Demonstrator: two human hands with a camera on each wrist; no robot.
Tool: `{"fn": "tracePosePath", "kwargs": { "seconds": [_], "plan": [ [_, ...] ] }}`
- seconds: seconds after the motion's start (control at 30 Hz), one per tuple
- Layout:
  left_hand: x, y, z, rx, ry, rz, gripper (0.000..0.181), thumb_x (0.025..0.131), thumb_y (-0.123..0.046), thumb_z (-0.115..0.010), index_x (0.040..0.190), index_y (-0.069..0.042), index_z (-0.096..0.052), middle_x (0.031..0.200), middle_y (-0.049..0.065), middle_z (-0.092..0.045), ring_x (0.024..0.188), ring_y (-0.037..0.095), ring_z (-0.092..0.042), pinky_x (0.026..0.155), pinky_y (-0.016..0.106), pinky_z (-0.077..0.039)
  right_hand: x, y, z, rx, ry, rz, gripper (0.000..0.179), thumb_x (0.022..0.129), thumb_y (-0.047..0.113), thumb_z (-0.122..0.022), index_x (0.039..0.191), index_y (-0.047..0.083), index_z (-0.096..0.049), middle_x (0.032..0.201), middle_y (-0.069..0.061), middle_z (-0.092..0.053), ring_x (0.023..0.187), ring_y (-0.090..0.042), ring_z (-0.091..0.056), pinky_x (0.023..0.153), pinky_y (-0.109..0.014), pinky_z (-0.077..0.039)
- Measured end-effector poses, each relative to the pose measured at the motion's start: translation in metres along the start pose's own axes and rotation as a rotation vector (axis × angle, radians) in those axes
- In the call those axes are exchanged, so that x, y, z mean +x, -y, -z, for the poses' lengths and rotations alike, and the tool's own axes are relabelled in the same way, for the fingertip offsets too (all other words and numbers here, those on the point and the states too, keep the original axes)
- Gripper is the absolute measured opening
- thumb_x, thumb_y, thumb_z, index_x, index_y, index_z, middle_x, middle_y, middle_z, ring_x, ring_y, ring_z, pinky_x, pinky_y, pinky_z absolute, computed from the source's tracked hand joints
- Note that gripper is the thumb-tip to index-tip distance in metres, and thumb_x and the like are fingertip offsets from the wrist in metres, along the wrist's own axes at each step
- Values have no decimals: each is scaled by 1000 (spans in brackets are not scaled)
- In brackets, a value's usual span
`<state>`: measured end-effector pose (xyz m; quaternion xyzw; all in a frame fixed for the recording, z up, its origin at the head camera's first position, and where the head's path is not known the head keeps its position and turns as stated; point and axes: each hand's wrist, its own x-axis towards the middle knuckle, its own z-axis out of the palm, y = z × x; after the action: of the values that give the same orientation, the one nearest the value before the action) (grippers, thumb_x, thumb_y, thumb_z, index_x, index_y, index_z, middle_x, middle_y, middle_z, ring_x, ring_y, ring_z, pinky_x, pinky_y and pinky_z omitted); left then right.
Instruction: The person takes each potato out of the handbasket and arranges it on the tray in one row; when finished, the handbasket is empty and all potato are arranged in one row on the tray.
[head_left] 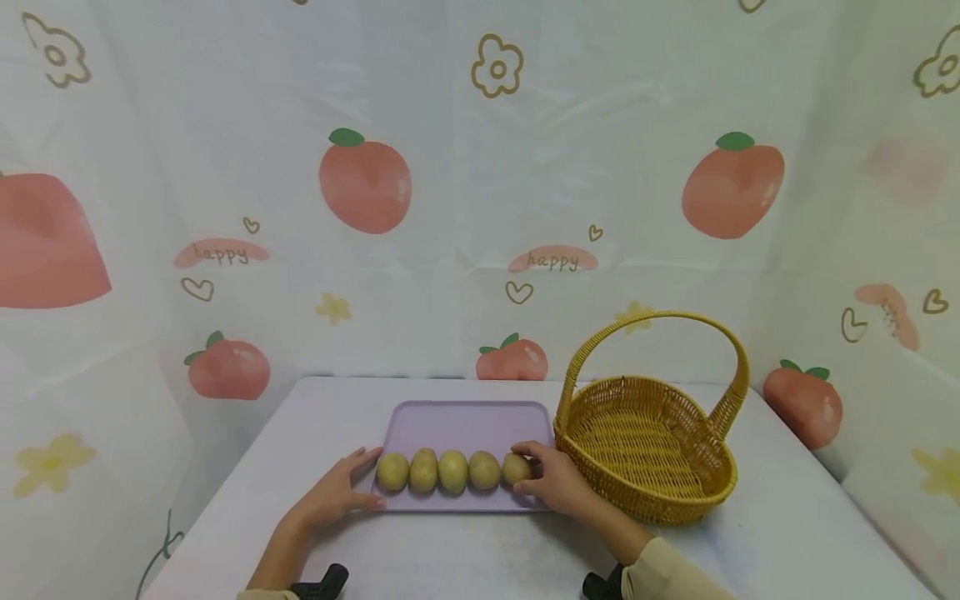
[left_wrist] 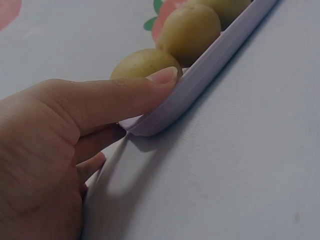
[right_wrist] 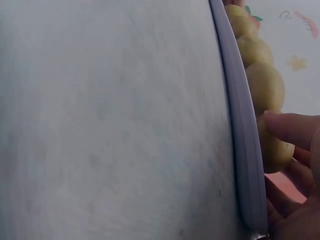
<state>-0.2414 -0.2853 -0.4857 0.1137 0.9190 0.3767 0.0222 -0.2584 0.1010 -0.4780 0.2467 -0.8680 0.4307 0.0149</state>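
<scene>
Several round yellow-brown potatoes (head_left: 453,472) lie in a row along the near side of a pale purple tray (head_left: 468,421). My left hand (head_left: 339,490) is at the tray's left end, fingers fairly straight. Its thumb (left_wrist: 135,95) lies over the near rim, beside the leftmost potato (left_wrist: 146,64). At the other end, my right hand (head_left: 558,479) holds the rightmost potato (head_left: 516,470) between thumb and fingers. In the right wrist view its thumb (right_wrist: 292,127) touches that potato; the far fingertips are partly hidden.
A yellow woven basket (head_left: 637,446) with a tall arched handle stands right of the tray, close to my right hand. White cloth covers the table (head_left: 450,558). Behind hangs a white curtain (head_left: 450,167) printed with fruit. A thin green cord (head_left: 161,546) shows at lower left.
</scene>
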Motion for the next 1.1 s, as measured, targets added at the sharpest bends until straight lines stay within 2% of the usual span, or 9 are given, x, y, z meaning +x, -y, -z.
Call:
{"fn": "tracePosePath", "kwargs": {
  "seconds": [0.27,0.43,0.57,0.63,0.73,0.9,1.0,1.1],
  "plan": [
    [-6,-2,3,10,-4,-18,89,68,-34,-86,142,-2,-48,146,37,-31,133,57,-26,106,70,-18,-2,-1,1,86,73,22,54,80,7,-79,130,1,-58,124,-17,-62,109,-34,-61,89,-46,-52],
    [-9,-2,5,13,-24,-21,88,68,-34,-86,141,-2,-49,145,37,-32,132,58,-27,105,71,-18,-5,4,4,77,69,46,58,82,12,-78,134,3,-55,129,-21,-58,116,-41,-56,92,-51,-49],
    [-11,0,2,1,-22,-14,88,69,-35,-86,142,-3,-48,145,36,-33,132,59,-26,105,71,-17,-16,9,14,44,57,62,57,85,18,-76,135,2,-54,134,-16,-57,121,-40,-53,92,-50,-49],
    [-12,0,2,5,-22,-15,88,69,-35,-86,142,-3,-48,145,35,-34,132,59,-26,106,71,-15,-24,12,22,51,58,65,56,86,19,-75,135,3,-54,135,-14,-56,121,-37,-53,93,-46,-50],
    [-8,-1,2,-17,-30,-37,85,70,-32,-85,141,-2,-49,144,34,-37,133,55,-29,108,68,-16,-36,16,40,118,62,76,53,87,15,-73,135,2,-54,132,-18,-57,116,-39,-56,92,-45,-51],
    [-4,-2,5,-53,-46,-67,80,74,-29,-83,140,0,-49,141,29,-45,134,50,-33,109,63,-22,-59,21,75,232,69,101,39,91,9,-67,128,-1,-57,119,-19,-63,103,-34,-63,85,-35,-55],
    [-6,-4,10,-76,-62,-37,77,77,-29,-81,141,-1,-49,140,27,-48,133,48,-37,109,61,-25,-72,23,96,213,52,143,34,93,7,-64,124,-4,-59,111,-19,-66,97,-26,-66,79,-30,-56],
    [-11,-4,18,-94,-94,13,72,81,-29,-78,142,-3,-48,139,28,-49,129,47,-42,106,61,-31,-82,21,117,145,-20,146,29,92,5,-64,120,-3,-61,108,-17,-68,94,-17,-67,76,-28,-56]
  ]
}}
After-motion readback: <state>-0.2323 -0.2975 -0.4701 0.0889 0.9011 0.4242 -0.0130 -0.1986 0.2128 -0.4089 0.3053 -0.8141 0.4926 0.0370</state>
